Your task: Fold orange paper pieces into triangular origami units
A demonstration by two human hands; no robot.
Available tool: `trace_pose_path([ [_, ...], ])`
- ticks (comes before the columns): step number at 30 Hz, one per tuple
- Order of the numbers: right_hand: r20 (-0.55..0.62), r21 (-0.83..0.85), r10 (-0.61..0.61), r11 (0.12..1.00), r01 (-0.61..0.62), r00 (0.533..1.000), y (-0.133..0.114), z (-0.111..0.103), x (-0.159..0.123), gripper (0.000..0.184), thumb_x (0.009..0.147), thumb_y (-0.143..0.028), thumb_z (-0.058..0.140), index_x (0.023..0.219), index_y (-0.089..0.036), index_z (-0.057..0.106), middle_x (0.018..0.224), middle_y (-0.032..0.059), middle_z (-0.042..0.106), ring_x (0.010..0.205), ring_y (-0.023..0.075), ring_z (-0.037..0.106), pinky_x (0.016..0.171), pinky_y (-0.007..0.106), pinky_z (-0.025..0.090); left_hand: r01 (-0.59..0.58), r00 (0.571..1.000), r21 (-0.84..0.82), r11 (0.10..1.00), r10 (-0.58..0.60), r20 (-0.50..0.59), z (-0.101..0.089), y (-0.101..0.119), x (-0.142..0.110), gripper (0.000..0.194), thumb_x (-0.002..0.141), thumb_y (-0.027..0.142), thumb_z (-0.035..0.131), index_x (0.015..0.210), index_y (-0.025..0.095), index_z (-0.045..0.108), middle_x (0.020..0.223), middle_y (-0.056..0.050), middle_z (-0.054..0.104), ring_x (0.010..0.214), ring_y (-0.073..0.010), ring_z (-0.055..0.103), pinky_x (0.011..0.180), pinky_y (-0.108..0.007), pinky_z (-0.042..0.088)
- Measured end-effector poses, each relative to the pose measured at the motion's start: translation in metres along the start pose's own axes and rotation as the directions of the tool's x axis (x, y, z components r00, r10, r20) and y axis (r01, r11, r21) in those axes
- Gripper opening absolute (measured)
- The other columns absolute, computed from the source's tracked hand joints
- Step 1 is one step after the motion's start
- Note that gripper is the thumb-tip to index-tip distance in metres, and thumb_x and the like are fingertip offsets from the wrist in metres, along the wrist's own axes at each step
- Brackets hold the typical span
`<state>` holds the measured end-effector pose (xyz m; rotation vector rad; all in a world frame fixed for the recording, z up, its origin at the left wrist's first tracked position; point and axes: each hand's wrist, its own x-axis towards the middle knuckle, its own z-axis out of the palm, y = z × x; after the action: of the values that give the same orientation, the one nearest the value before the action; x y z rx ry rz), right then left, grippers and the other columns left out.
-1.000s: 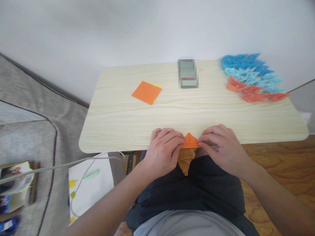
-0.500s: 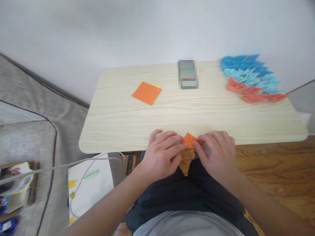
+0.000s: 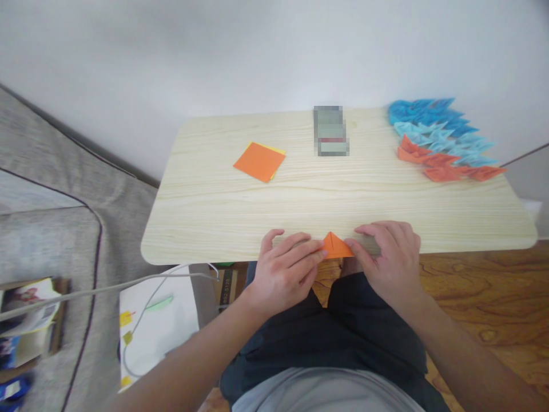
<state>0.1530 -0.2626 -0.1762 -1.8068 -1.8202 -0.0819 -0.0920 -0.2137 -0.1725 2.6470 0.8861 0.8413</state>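
paper (image 3: 337,248) at table edge (image 3: 214,259) — left hand (image 3: 285,272) pressing, unclenched; right hand (image 3: 391,263) spread, thumb touching it

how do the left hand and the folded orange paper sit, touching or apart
Touching: the head view shows the left hand with its fingertips resting on the left end of the folded orange paper.

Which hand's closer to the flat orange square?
Left: the left hand is below the flat orange square in the picture; the right hand is farther, below and rightward.
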Motion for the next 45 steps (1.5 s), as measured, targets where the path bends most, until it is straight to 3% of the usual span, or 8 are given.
trace_pose_path([
  [4,-0.055,0.123,0.002,0.992,0.004,0.998,-0.004,-0.006,-0.007,0.01,0.092,-0.024,0.071,0.101,-0.025,0.069,0.099,0.0064,0.073,0.1,0.0279,0.063,0.093,0.047,0.044,0.0,1.0,-0.005,1.0,0.0,-0.015,0.0,0.001,-0.001,0.031,0.091,0.014,0.068,0.114,0.033,0.075,0.125,0.002,0.078,0.119,-0.0233,0.07,0.113,-0.051,0.029],
  [7,-0.064,0.248,-0.103,0.962,0.116,0.993,-0.013,-0.008,-0.017,0.024,0.085,-0.017,0.076,0.107,-0.027,0.07,0.103,0.0053,0.074,0.1,0.0269,0.066,0.095,0.048,0.048,0.006,1.0,-0.009,1.0,-0.006,-0.031,0.001,0.001,-0.001,0.03,0.091,0.014,0.069,0.114,0.032,0.075,0.124,0.002,0.078,0.119,-0.0227,0.07,0.114,-0.05,0.029],
  [11,-0.007,0.244,-0.199,0.95,0.194,0.98,-0.015,-0.004,-0.023,0.038,0.084,-0.013,0.077,0.116,-0.032,0.07,0.11,0.0031,0.078,0.105,0.0287,0.067,0.097,0.051,0.048,0.019,0.998,-0.019,1.0,-0.02,-0.051,0.003,0.002,-0.001,0.025,0.09,0.014,0.07,0.108,0.03,0.075,0.122,0.001,0.079,0.117,-0.0232,0.071,0.115,-0.05,0.029],
  [18,-0.001,0.326,-0.21,0.924,0.199,0.978,-0.013,-0.004,-0.012,0.029,0.087,-0.01,0.073,0.108,-0.03,0.073,0.105,0.002,0.079,0.105,0.0269,0.067,0.097,0.05,0.05,0.025,0.994,-0.076,0.997,-0.033,-0.101,0.002,0.005,0.0,0.021,0.088,0.013,0.071,0.103,0.028,0.073,0.113,0.002,0.081,0.112,-0.0218,0.073,0.115,-0.049,0.032],
  [24,0.135,0.517,-0.101,0.856,0.017,0.986,-0.027,-0.026,0.003,0.013,0.093,-0.015,0.066,0.099,-0.026,0.07,0.096,0.0036,0.074,0.097,0.0235,0.067,0.091,0.043,0.053,0.102,0.981,-0.311,0.945,-0.147,-0.127,-0.013,0.014,0.017,0.017,0.087,0.015,0.071,0.101,0.024,0.071,0.09,-0.002,0.079,0.09,-0.0202,0.071,0.091,-0.04,0.049],
  [29,0.303,0.562,0.042,0.799,-0.214,0.952,-0.032,-0.034,0.006,0.007,0.095,-0.027,0.067,0.098,-0.027,0.073,0.088,0.0011,0.074,0.078,0.0194,0.069,0.072,0.034,0.055,0.205,0.974,-0.552,0.808,-0.226,0.032,-0.02,0.018,0.028,0.014,0.088,0.012,0.069,0.099,0.02,0.071,0.09,-0.003,0.075,0.082,-0.0162,0.069,0.083,-0.034,0.053],
  [34,0.41,0.674,0.168,0.607,-0.422,0.897,-0.03,-0.032,0.0,0.011,0.093,-0.035,0.074,0.1,-0.027,0.075,0.087,0.0021,0.076,0.075,0.0204,0.071,0.063,0.032,0.057,0.295,0.937,-0.717,0.631,-0.339,0.088,-0.015,0.019,0.024,0.012,0.091,0.012,0.068,0.097,0.02,0.073,0.091,-0.004,0.075,0.084,-0.0162,0.069,0.08,-0.031,0.055],
  [45,0.4,0.803,0.177,0.405,-0.437,0.899,-0.033,-0.039,0.003,0.006,0.092,-0.026,0.076,0.095,-0.03,0.079,0.095,0.0013,0.079,0.085,0.0176,0.073,0.072,0.028,0.059,0.292,0.905,-0.853,0.433,-0.413,0.1,-0.02,0.026,0.026,0.011,0.095,0.014,0.067,0.094,0.021,0.075,0.092,-0.004,0.074,0.087,-0.0167,0.067,0.08,-0.032,0.054],
])
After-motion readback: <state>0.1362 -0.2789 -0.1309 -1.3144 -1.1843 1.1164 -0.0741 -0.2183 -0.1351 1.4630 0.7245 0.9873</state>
